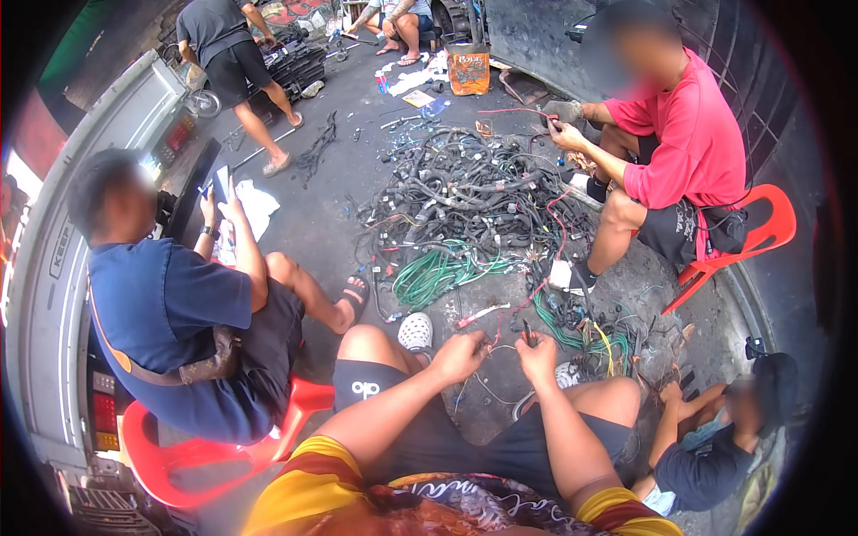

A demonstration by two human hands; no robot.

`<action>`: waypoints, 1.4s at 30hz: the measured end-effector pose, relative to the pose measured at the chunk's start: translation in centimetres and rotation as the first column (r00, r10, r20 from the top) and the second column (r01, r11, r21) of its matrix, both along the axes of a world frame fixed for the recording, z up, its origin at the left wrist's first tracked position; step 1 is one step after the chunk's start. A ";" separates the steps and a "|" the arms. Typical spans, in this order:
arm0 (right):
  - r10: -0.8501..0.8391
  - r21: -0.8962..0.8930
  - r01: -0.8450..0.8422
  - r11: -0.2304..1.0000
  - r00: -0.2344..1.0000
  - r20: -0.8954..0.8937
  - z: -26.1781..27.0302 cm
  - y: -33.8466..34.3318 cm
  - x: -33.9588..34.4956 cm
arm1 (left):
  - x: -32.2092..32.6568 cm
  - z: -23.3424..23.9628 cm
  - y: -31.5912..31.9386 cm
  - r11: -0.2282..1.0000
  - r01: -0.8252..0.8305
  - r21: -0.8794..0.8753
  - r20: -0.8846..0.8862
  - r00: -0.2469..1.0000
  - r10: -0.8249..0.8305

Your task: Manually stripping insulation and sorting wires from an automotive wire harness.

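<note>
Between the fingertips of my left hand (462, 358) is the end of a thin wire (498, 328), red where it runs up toward the pile. My right hand (538, 358) grips a small dark hand tool (527, 329) that points upward; its exact kind is hard to make out. A pale thin wire (493, 387) loops below and between my hands. Just beyond them, a large tangled pile of black wiring harnesses (462, 194) with connectors lies on the ground. A bundle of green wires (425, 278) lies along its near edge, and yellow wires (605, 348) lie to the right.
A person in a pink shirt (690, 127) handles a red wire on a red plastic chair (771, 221). Left, a seated person (167, 295) holds a phone. Another person (704, 435) crouches low right. Two more are at the back, near an orange bag (468, 72). A truck's tailgate (60, 254) borders the left.
</note>
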State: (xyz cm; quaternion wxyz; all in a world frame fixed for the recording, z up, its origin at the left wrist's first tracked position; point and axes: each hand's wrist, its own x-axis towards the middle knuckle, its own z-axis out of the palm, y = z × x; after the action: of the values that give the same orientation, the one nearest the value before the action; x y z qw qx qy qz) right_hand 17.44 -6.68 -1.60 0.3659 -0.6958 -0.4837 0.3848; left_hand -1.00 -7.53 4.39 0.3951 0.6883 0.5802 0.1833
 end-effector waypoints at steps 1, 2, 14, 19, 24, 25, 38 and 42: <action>-0.001 0.002 0.001 1.000 1.000 0.001 0.3 -0.1 -0.1 | 0.0 0.1 0.0 1.000 -0.013 -0.003 0.016 1.000 0.013; 0.016 -0.020 -0.017 1.000 1.000 -0.007 0.5 -0.2 -0.2 | 0.0 -0.1 0.0 1.000 -0.013 -0.001 0.017 1.000 0.013; 0.128 -0.028 -0.129 0.991 0.991 -0.044 -0.6 0.0 0.2 | -0.3 -1.8 -0.1 0.999 0.042 0.014 0.006 0.999 -0.043; 0.196 -0.046 -0.196 0.980 0.981 0.003 -0.3 0.0 0.2 | -0.1 -1.6 0.1 0.997 0.070 -0.013 -0.039 0.997 -0.071; 0.219 -0.009 -0.219 0.976 0.976 -0.016 0.0 -0.1 0.0 | -0.2 -1.1 0.3 0.997 0.074 -0.036 -0.038 0.996 -0.075; 0.218 -0.011 -0.218 0.976 0.976 -0.017 -0.1 -0.1 0.0 | -0.2 -1.1 0.3 0.996 0.077 -0.048 -0.043 0.996 -0.079; 0.250 -0.060 -0.248 0.967 0.967 0.039 0.7 -0.3 -0.4 | -0.1 -0.5 0.5 0.992 0.092 -0.082 -0.023 0.995 -0.094; 0.251 -0.075 -0.249 0.966 0.968 0.023 1.1 -0.2 -0.4 | -0.1 -0.3 0.5 0.993 0.081 -0.083 0.011 0.997 -0.081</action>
State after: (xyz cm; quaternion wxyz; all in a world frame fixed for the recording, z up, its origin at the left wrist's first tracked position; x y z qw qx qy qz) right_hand 17.05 -6.85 -0.48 0.2817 -0.6480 -0.5592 0.4336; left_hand -1.14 -7.00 4.11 0.4329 0.6934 0.5574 0.1453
